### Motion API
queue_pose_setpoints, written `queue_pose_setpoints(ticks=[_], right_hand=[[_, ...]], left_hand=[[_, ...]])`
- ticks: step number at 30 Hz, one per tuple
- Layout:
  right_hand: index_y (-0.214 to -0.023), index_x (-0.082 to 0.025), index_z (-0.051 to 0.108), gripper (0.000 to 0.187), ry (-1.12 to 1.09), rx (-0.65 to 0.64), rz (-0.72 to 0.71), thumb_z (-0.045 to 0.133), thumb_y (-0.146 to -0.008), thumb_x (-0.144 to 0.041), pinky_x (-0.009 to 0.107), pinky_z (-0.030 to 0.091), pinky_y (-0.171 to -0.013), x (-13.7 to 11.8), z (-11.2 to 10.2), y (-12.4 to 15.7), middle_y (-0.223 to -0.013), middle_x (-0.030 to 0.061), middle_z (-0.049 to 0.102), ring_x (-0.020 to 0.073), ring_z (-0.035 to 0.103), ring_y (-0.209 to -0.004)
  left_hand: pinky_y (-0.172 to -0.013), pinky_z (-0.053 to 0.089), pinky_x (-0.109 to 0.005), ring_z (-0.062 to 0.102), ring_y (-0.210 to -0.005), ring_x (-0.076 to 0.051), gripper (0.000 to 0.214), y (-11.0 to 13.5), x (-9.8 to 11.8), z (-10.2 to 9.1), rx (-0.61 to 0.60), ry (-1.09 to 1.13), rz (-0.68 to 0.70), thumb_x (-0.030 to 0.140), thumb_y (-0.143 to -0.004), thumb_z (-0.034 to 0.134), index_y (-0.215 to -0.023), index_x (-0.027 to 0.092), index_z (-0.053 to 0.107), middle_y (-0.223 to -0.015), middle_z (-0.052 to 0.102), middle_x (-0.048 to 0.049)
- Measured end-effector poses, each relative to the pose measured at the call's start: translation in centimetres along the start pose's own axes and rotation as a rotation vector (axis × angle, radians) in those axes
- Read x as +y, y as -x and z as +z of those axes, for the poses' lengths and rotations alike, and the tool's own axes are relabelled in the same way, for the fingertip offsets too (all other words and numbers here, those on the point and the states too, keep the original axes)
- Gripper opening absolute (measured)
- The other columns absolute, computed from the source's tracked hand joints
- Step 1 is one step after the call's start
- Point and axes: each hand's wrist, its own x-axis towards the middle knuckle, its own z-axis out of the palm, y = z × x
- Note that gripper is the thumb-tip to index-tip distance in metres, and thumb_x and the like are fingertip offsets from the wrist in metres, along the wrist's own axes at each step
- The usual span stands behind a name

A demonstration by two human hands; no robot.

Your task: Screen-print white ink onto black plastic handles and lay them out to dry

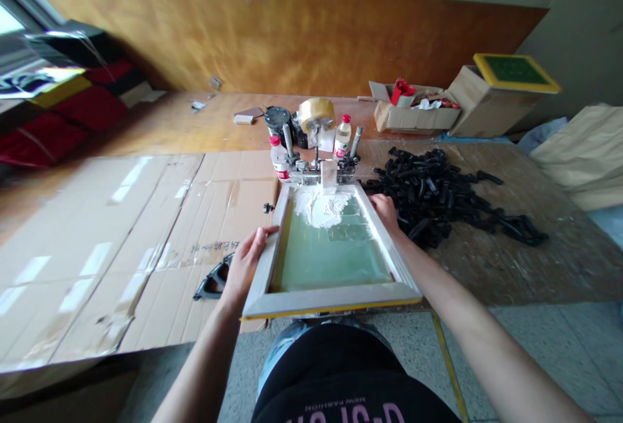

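A screen printing frame [335,296] with a pale wooden border and green mesh lies in front of me, its far end at a metal clamp stand [318,175]. Thick white ink [318,207] is smeared over the far part of the mesh, where a pale squeegee-like block [328,176] stands. My left hand [248,257] is closed at the frame's left edge, fingers curled against the wood. On the far right side, my right hand [386,210] is closed at the opposite edge, its fingertips partly hidden. A black plastic part [214,280] lies beside my left wrist.
A heap of black plastic parts [428,189] lies to the right. Behind the stand are red-capped bottles [342,136], a dark tub [277,121] and a tape roll [316,115]. Flattened cardboard [160,215] covers the left side. Boxes [413,118] stand at the back right.
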Motion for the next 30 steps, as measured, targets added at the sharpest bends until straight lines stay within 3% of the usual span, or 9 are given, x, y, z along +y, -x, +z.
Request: queue_pose_setpoints(ticks=[4, 6, 10, 12, 15, 19, 24, 27, 30], right_hand=[[-0.135, -0.014, 0.052, 0.052, 0.006, 0.142, -0.073, 0.064, -0.084, -0.022, 0.045, 0.036, -0.108, -1.8, -0.5, -4.7, -0.138, 0.0165, 0.048, 0.0295, 0.046, -0.124], [-0.132, -0.016, 0.053, 0.055, 0.034, 0.055, -0.208, 0.07, -0.08, -0.021, 0.043, 0.038, -0.106, -4.3, 0.5, -6.6, -0.135, 0.0145, 0.051, 0.0289, 0.046, -0.124], [-0.102, -0.015, 0.063, 0.016, 0.177, -0.234, -0.252, 0.062, -0.086, -0.017, 0.034, 0.046, -0.084, -7.9, 2.3, -6.5, -0.098, 0.011, 0.066, 0.0249, 0.058, -0.097], [-0.096, -0.014, 0.063, 0.01, 0.21, -0.313, -0.291, 0.056, -0.089, -0.015, 0.032, 0.045, -0.078, -8.5, 2.4, -4.5, -0.094, 0.0116, 0.066, 0.0227, 0.06, -0.089], [-0.092, -0.014, 0.063, 0.011, 0.173, -0.411, -0.517, 0.053, -0.088, -0.011, 0.029, 0.042, -0.076, -8.3, 1.1, -1.5, -0.093, 0.0103, 0.066, 0.0208, 0.059, -0.086], [-0.082, -0.019, 0.062, 0.009, 0.088, -0.538, -0.694, 0.059, -0.082, -0.01, 0.026, 0.039, -0.068, -7.8, -0.6, -1.1, -0.086, 0.0034, 0.065, 0.0178, 0.057, -0.081], [-0.086, -0.017, 0.063, 0.013, 0.12, -0.338, -0.631, 0.052, -0.088, -0.01, 0.029, 0.04, -0.074, -7.7, 0.9, -1.2, -0.089, 0.0067, 0.064, 0.0201, 0.054, -0.088], [-0.088, -0.016, 0.065, 0.015, 0.094, -0.366, -0.732, 0.052, -0.087, -0.009, 0.03, 0.042, -0.077, -7.4, 1.3, 0.2, -0.09, 0.0078, 0.064, 0.0208, 0.054, -0.089], [-0.091, -0.018, 0.066, 0.009, 0.014, -0.361, -0.659, 0.058, -0.088, -0.016, 0.029, 0.044, -0.077, -7.4, 0.8, -0.5, -0.089, 0.0055, 0.065, 0.0194, 0.057, -0.086]], left_hand=[[-0.062, 0.048, -0.026, 0.063, -0.072, -0.019, 0.083, 0.4, -5.9, 0.6, 0.011, -0.04, -0.113, 0.062, -0.074, 0.065, -0.144, 0.02, 0.046, -0.085, 0.07, -0.0038], [-0.064, 0.049, -0.028, 0.063, -0.071, -0.019, 0.085, -0.2, -8.3, 0.9, 0.031, -0.081, -0.127, 0.06, -0.075, 0.064, -0.147, 0.02, 0.041, -0.08, 0.068, -0.0023], [-0.069, 0.049, -0.028, 0.064, -0.076, -0.019, 0.075, -1.1, -10.6, 0.9, 0.021, -0.143, -0.115, 0.059, -0.08, 0.06, -0.143, 0.022, 0.046, -0.083, 0.068, -0.0019], [-0.07, 0.05, -0.029, 0.064, -0.078, -0.02, 0.074, -1.1, -10.9, 0.7, 0.001, -0.134, -0.125, 0.059, -0.081, 0.059, -0.143, 0.023, 0.046, -0.087, 0.069, -0.0029], [-0.073, 0.051, -0.031, 0.066, -0.083, -0.022, 0.074, -1.0, -11.0, 0.7, -0.001, -0.122, -0.141, 0.06, -0.081, 0.058, -0.143, 0.022, 0.046, -0.091, 0.07, -0.0052], [-0.075, 0.052, -0.032, 0.066, -0.085, -0.023, 0.075, -0.9, -10.7, 0.8, 0.008, -0.123, -0.148, 0.061, -0.08, 0.058, -0.142, 0.021, 0.047, -0.095, 0.07, -0.0074], [-0.07, 0.052, -0.032, 0.065, -0.076, -0.021, 0.077, -0.8, -9.8, 0.8, 0.009, -0.104, -0.168, 0.063, -0.078, 0.059, -0.141, 0.02, 0.048, -0.088, 0.07, -0.0062], [-0.067, 0.051, -0.031, 0.064, -0.071, -0.02, 0.079, -0.6, -9.4, 0.9, 0.015, -0.074, -0.177, 0.063, -0.076, 0.063, -0.14, 0.019, 0.048, -0.082, 0.069, -0.0047], [-0.067, 0.051, -0.03, 0.065, -0.072, -0.02, 0.079, -0.4, -8.7, 0.9, 0.026, -0.05, -0.193, 0.062, -0.075, 0.064, -0.14, 0.02, 0.048, -0.081, 0.069, -0.0038]])
